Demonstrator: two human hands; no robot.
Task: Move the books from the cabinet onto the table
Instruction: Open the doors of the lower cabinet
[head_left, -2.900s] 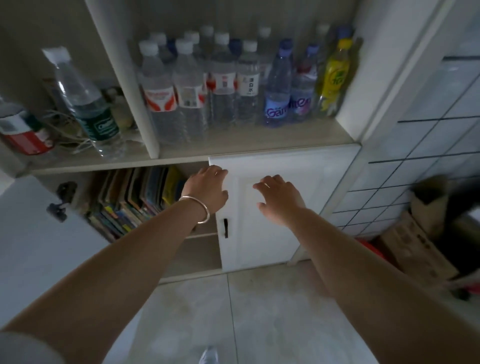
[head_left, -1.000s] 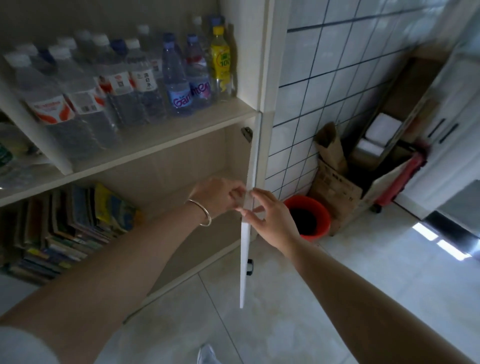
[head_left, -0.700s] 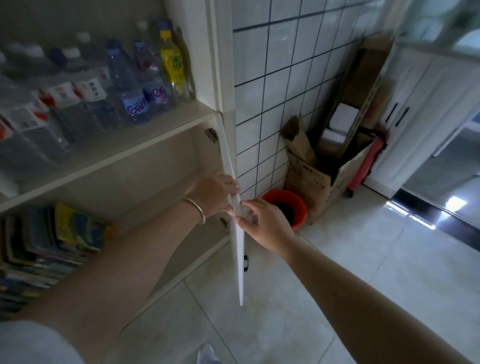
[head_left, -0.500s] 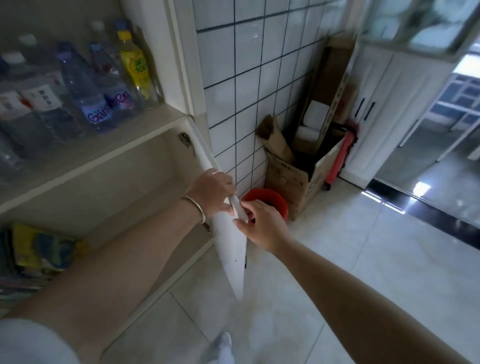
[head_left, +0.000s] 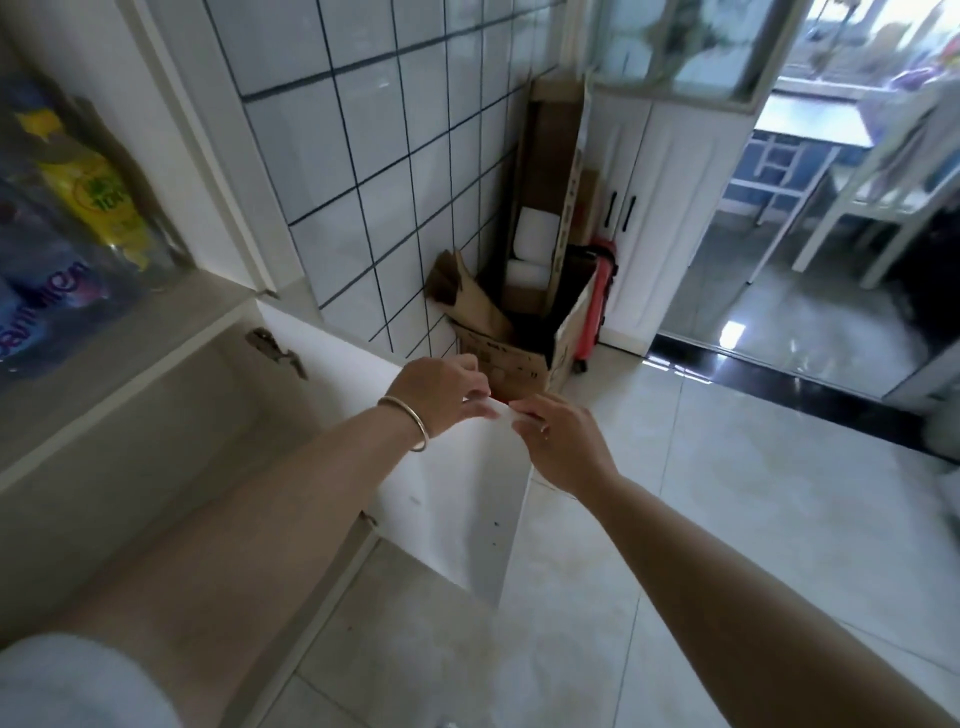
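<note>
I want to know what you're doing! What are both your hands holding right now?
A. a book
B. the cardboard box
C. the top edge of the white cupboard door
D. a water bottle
C: the left hand and right hand both pinch the top corner of the open white cupboard door.

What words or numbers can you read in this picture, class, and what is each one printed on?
"100": yellow bottle label.
"...men", cut off: blue bottle label.
Print on the cardboard box: too blurred to read.
</note>
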